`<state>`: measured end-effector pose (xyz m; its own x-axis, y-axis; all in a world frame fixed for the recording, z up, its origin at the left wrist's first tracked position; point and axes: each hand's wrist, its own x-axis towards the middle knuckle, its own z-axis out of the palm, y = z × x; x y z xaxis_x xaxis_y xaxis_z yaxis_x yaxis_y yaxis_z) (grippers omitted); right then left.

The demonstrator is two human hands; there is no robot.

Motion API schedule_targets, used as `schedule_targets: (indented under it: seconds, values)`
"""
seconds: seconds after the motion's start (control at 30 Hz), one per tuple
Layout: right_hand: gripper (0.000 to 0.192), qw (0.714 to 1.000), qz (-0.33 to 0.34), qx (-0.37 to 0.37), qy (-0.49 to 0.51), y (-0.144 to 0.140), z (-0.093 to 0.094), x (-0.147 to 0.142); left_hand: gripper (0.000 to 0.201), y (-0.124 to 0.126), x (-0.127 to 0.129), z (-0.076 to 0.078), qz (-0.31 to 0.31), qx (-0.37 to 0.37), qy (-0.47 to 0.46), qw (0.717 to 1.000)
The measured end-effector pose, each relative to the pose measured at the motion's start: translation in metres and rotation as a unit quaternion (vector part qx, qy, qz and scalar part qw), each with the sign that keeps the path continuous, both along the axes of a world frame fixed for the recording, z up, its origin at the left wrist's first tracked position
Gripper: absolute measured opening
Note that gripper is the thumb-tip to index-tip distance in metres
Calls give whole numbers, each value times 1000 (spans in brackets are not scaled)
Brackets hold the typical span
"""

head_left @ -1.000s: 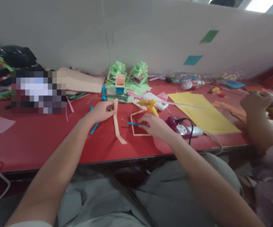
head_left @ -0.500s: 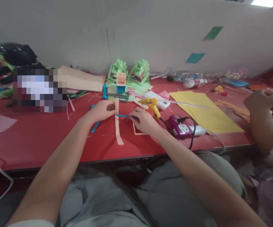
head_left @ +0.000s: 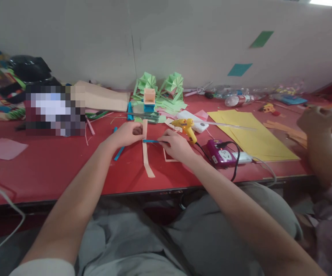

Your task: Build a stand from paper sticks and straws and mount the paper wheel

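Note:
My left hand (head_left: 128,134) is closed on the upper part of a long peach paper strip (head_left: 145,155), whose lower end bends toward the table's front edge. Between the fingers of my right hand (head_left: 176,145) is a thin blue paper strip (head_left: 151,141). Its left tip meets the peach strip just below my left fingers. Under my right hand lies a pale square frame (head_left: 171,160), partly covered. Another blue strip (head_left: 119,153) rests on the table beneath my left wrist.
A yellow glue gun (head_left: 186,125) lies right of my hands, its cord running to a purple power socket (head_left: 223,155). Behind are scissors (head_left: 145,116), a small peach-and-blue paper box (head_left: 149,100) and green folded paper shapes (head_left: 174,84). Yellow sheets (head_left: 249,138) lie right. A co-worker's hand (head_left: 318,119) is at far right.
The view has shifted slightly, so everything sits a little further right. Both hands keep their hold, and the blue strip stays against the peach strip.

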<state>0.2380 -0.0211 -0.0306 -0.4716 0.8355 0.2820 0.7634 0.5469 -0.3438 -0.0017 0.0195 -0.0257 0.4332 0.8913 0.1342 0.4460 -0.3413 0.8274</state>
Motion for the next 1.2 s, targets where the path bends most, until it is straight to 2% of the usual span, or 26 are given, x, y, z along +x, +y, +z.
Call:
schedule_targets:
  seconds: [0.2,0.4,0.5,0.63,0.7,0.83,1.0,1.2]
  values:
    - [28,999,-17,-25,-37,-4,10,-2,18,-4,1,6,-11,12,35,999]
    - [28,999,-21,-22,-30,0,6,-5,19,-4,3,4,14,19,50,998]
    - [27,999,-16,-4,-37,1,7,-5,19,-1,4,1,17,33,66,997]
    - [22,998,-46,31,-19,-5,19,0,20,1,3,-2,15,30,72,997]
    - [23,997,-80,7,-20,-11,27,3,20,1,3,-3,17,28,68,997]
    - [40,979,-117,-119,-115,-29,35,1,20,0,4,-2,23,23,66,997]
    - [19,968,-127,-136,-167,-44,35,-7,18,-1,0,0,26,10,69,997]
    - [21,962,-123,-149,-195,-49,37,-6,14,-3,-11,7,28,7,81,996]
